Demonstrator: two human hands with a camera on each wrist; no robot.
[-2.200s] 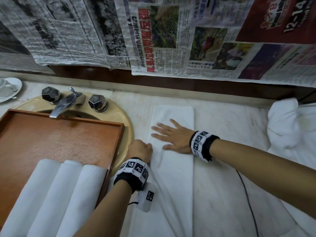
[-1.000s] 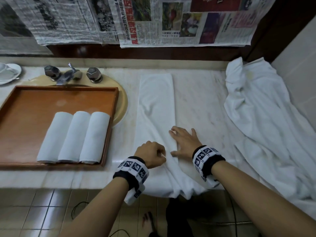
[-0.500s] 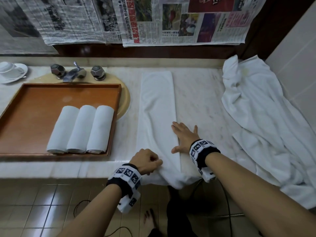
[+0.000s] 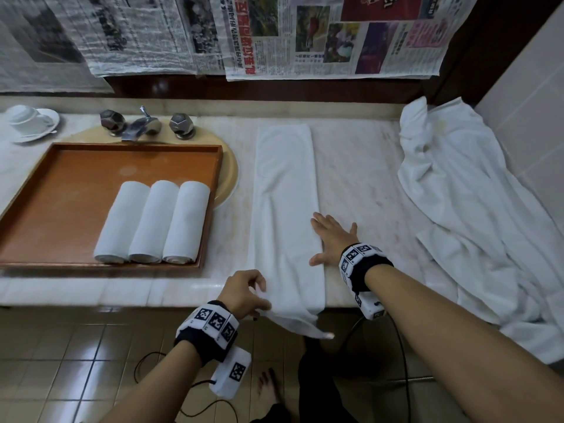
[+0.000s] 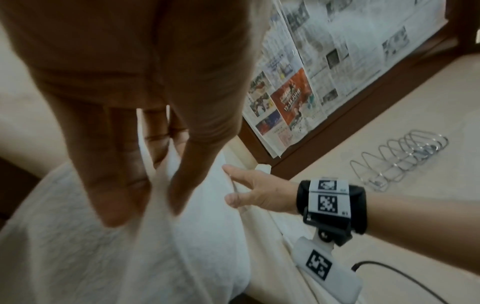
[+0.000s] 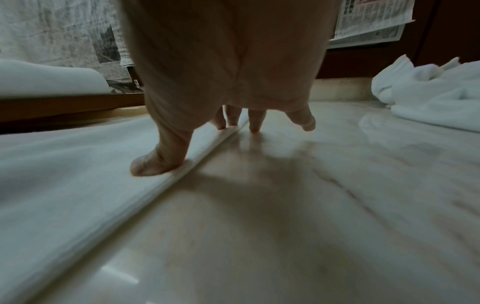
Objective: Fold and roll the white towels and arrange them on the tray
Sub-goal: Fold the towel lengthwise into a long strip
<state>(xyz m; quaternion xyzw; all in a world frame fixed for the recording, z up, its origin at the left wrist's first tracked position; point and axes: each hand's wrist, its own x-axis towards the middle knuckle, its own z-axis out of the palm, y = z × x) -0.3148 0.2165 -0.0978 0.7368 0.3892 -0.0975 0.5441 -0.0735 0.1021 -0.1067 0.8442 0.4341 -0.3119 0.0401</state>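
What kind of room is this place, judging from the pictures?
Most likely a bathroom, perhaps in a hotel: a marble counter holds a sink with a chrome faucet, white rolled towels lie on a wooden tray, and the floor is tiled.

Rolled towels [image 4: 152, 222] in tray [image 4: 61, 178]; folded towel [image 4: 285, 190] right of it.

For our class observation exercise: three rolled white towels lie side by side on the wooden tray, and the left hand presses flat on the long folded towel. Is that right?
Not quite. The three rolled towels do lie side by side on the wooden tray, but the left hand pinches the folded towel at its near end; the left wrist view shows it.
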